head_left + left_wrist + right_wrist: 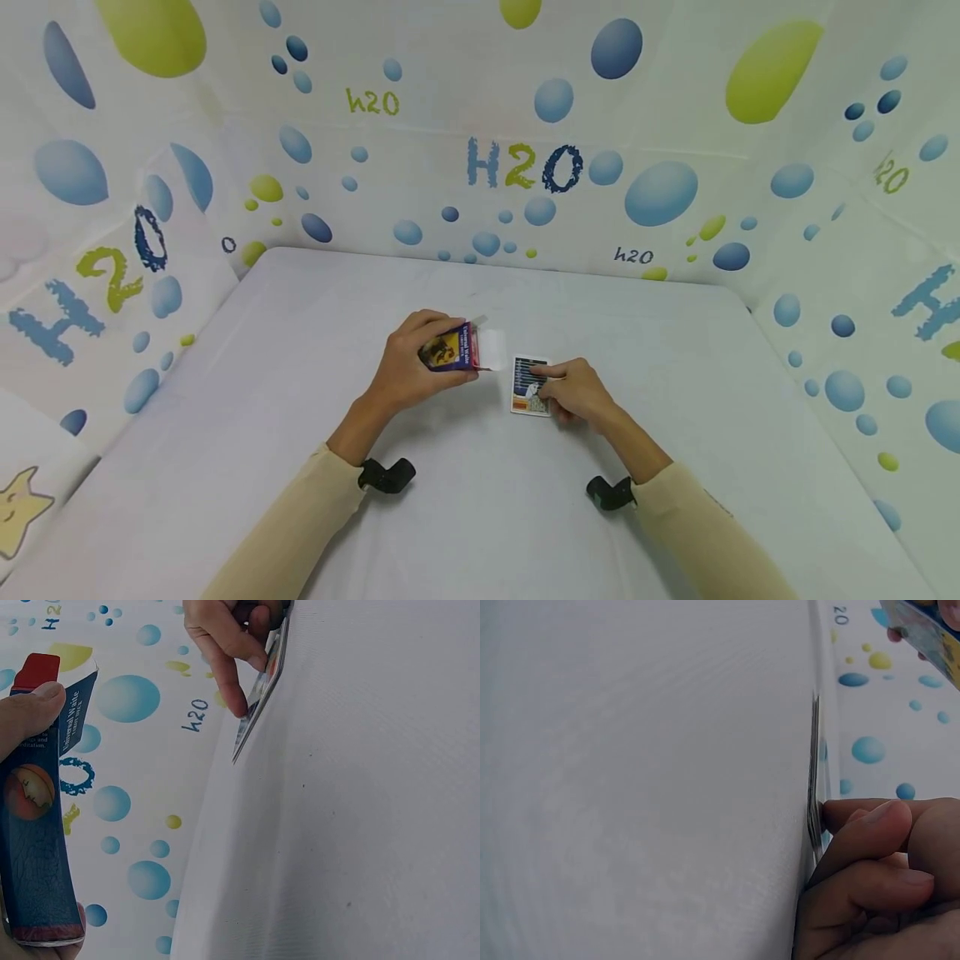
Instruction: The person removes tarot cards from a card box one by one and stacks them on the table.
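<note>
My left hand (408, 354) grips a blue and yellow tarot card box (450, 348), thumb and fingers on opposite sides. Its white end flap (492, 350) hangs unfolded toward the right. In the left wrist view the box's narrow printed side (34, 817) faces me, with the thumb near its unfolded end. My right hand (577, 390) is at a thin stack of cards (522, 385), picture side up, close over the table. Its index finger rests extended on the top card, the thumb also at the card. The remaining fingers bend beside the near right edge.
A white cloth covers the table (300, 317). Behind it and at both sides hang white sheets printed with blue and green drops and H2O lettering (525, 167). A dark wrist camera (387, 475) is on the left wrist, another (609, 493) on the right.
</note>
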Demonstrator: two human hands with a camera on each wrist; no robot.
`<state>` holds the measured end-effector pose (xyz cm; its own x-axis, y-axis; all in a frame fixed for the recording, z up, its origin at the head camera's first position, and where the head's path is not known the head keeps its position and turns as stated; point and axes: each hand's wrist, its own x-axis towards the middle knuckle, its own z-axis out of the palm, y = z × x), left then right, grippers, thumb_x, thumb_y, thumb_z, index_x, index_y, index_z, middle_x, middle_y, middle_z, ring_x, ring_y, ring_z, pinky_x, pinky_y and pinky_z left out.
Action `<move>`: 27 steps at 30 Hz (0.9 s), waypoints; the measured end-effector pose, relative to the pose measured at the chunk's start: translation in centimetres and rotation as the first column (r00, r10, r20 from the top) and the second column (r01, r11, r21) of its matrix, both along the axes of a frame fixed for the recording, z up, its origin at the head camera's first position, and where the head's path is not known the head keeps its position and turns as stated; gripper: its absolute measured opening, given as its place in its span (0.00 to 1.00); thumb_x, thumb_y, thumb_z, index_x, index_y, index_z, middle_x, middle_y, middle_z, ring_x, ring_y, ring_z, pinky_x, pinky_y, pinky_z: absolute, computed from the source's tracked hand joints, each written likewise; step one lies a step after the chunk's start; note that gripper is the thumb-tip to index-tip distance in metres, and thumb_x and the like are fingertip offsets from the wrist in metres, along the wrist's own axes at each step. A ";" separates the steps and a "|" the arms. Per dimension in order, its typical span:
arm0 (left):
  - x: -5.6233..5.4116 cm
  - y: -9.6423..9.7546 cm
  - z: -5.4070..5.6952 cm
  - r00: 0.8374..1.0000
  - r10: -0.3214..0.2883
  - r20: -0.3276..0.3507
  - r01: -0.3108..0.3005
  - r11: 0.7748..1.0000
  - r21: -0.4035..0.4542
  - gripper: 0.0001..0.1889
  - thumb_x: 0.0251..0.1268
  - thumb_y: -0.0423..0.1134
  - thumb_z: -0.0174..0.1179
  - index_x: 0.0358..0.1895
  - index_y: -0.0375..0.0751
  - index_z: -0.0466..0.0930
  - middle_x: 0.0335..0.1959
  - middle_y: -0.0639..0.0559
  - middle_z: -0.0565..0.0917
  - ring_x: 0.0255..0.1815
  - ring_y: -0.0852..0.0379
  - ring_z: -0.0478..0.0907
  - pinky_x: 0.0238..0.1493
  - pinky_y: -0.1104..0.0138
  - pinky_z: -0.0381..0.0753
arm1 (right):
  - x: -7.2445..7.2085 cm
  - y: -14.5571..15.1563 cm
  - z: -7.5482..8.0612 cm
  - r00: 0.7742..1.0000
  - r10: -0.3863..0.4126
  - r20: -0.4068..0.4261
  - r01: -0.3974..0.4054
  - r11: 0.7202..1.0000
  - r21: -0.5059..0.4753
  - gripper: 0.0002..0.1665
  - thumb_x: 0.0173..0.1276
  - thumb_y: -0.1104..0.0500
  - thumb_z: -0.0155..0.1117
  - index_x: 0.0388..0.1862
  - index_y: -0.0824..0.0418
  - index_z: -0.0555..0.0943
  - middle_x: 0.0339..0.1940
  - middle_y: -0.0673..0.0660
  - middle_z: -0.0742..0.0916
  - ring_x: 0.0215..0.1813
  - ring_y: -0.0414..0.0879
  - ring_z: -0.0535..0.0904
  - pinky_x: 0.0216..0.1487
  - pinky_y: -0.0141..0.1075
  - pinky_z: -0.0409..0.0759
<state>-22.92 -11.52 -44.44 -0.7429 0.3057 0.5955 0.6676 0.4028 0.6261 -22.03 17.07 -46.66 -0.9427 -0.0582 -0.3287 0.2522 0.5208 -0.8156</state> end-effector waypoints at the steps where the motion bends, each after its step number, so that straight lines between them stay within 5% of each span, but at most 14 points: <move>1: 0.0 0.0 0.0 1.000 0.001 0.002 -0.001 1.000 0.000 0.37 0.41 0.42 0.85 0.61 0.42 0.83 0.57 0.48 0.79 0.60 0.50 0.74 0.60 0.54 0.79 | 0.0 0.1 0.0 1.000 0.002 -0.003 -0.003 1.000 -0.004 0.27 0.63 0.64 0.67 0.62 0.50 0.85 0.10 0.52 0.75 0.11 0.42 0.66 0.13 0.31 0.66; 17: 0.1 0.2 0.0 1.000 0.008 0.019 -0.007 1.000 -0.025 0.37 0.43 0.44 0.84 0.61 0.42 0.82 0.56 0.48 0.79 0.60 0.51 0.74 0.59 0.56 0.78 | -0.2 1.0 -0.2 0.999 -0.037 0.040 0.043 0.988 -0.146 0.24 0.65 0.64 0.67 0.61 0.55 0.85 0.14 0.53 0.77 0.13 0.42 0.69 0.15 0.32 0.65; 27: 0.0 0.3 0.0 1.000 0.018 0.023 -0.017 1.000 -0.024 0.37 0.42 0.44 0.84 0.62 0.43 0.82 0.56 0.48 0.79 0.60 0.50 0.74 0.59 0.53 0.79 | 0.2 0.0 0.1 0.992 -0.117 -0.041 0.112 0.987 -0.115 0.19 0.67 0.62 0.65 0.56 0.61 0.86 0.17 0.54 0.80 0.16 0.41 0.69 0.18 0.31 0.67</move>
<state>-22.93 -11.18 -44.48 -0.7618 0.3067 0.5706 0.6457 0.4293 0.6314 -21.80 17.05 -46.58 -0.9595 0.0167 -0.2811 0.2646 0.3948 -0.8799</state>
